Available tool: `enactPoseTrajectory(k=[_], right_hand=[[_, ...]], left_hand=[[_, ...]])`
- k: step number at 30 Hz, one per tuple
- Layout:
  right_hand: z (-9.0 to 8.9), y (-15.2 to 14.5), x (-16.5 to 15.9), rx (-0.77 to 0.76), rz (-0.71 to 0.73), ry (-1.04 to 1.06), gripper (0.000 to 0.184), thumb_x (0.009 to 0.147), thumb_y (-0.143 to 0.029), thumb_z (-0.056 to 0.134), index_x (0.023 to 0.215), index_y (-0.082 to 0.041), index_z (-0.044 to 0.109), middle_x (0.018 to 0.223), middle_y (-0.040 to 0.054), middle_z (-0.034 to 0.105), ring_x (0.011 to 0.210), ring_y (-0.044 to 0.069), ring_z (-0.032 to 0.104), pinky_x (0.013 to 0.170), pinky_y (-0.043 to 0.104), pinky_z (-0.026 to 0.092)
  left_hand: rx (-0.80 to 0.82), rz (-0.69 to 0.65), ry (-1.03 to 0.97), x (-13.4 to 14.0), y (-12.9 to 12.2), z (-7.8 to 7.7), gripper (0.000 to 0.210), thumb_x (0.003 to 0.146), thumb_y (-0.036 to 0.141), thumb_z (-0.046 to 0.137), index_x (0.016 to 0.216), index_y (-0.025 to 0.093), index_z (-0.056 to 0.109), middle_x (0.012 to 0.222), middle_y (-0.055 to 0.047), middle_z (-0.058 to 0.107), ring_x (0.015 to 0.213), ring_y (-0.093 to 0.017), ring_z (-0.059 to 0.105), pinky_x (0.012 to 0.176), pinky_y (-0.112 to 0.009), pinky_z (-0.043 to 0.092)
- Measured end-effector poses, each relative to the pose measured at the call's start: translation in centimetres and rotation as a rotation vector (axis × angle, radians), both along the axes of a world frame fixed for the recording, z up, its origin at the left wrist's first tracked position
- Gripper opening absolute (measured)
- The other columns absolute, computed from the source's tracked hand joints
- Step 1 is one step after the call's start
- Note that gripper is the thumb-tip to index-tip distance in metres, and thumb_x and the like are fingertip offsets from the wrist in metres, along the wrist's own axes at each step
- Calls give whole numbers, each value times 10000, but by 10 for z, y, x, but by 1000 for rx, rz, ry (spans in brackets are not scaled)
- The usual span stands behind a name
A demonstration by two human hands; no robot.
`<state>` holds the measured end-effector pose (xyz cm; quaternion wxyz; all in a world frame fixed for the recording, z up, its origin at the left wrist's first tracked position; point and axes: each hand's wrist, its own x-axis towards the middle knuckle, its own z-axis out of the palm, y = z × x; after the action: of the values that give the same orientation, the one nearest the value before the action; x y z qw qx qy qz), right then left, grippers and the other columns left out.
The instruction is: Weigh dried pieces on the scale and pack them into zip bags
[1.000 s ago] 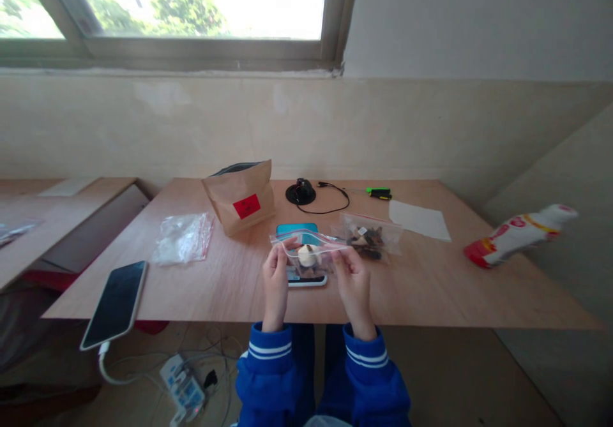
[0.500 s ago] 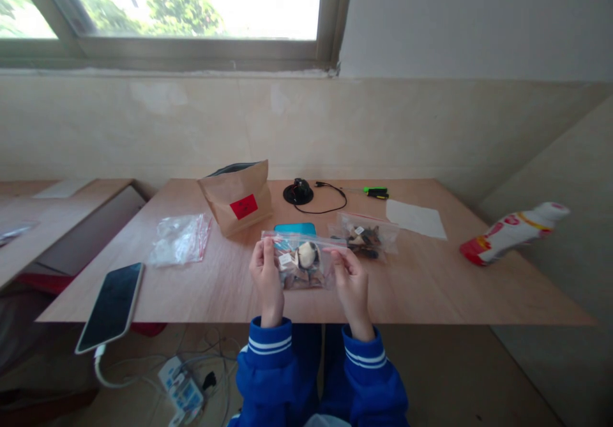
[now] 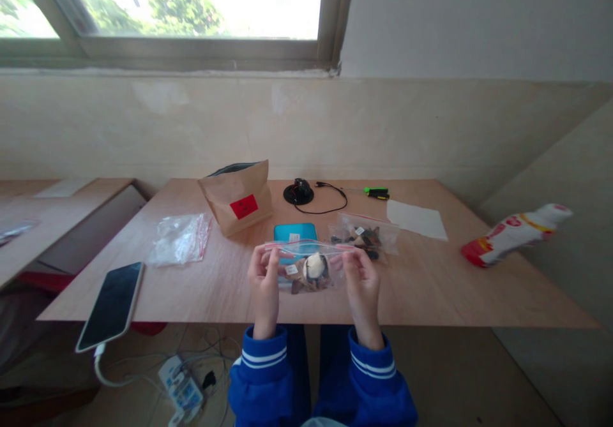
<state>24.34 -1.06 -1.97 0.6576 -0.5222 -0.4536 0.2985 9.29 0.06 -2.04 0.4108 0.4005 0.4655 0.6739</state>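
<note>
Your wooden desk [image 3: 421,286] carries a brown paper pouch [image 3: 232,223] at eleven o'clock. The clear zip bag [image 3: 310,281] is at your twelve, its top edge pinched by the fingers of your left hand [image 3: 264,280] and right hand [image 3: 363,281]; inside sits a pale round piece [image 3: 315,266].

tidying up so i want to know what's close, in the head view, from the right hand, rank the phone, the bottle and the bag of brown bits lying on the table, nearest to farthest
From the right hand:
1. Bag of brown bits, just beyond it
2. Bottle, off to the right
3. Phone, far left
</note>
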Motion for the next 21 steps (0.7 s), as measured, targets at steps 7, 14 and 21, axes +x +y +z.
enactPoseTrajectory(k=[7, 14, 21], right_hand=[[-2, 2, 1, -73, -73, 25, 353, 819, -513, 626, 831, -165, 687, 753, 62, 738, 690, 198, 656, 682, 317, 501], [-7, 3, 5, -30, -109, 106, 282, 796, -447, 657, 769, -169, 697, 810, 70, 751, 799, 229, 665, 775, 353, 488], [-10, 6, 0, -52, -118, 179, 280, 809, -436, 653, 815, -162, 713, 781, 68, 755, 768, 216, 673, 784, 358, 501]], left_hand=[[-25, 18, -16, 2, -2, 2, 271, 880, 448, 539, 844, 183, 585, 790, -18, 670, 677, -133, 660, 527, -192, 491], [-22, 42, -17, 2, -1, 0, 267, 861, 445, 572, 851, 182, 614, 814, -8, 672, 641, -142, 671, 606, -244, 526], [-10, 33, -73, 4, 1, -6, 269, 861, 438, 588, 865, 173, 630, 826, -20, 681, 728, -154, 687, 657, -247, 532]])
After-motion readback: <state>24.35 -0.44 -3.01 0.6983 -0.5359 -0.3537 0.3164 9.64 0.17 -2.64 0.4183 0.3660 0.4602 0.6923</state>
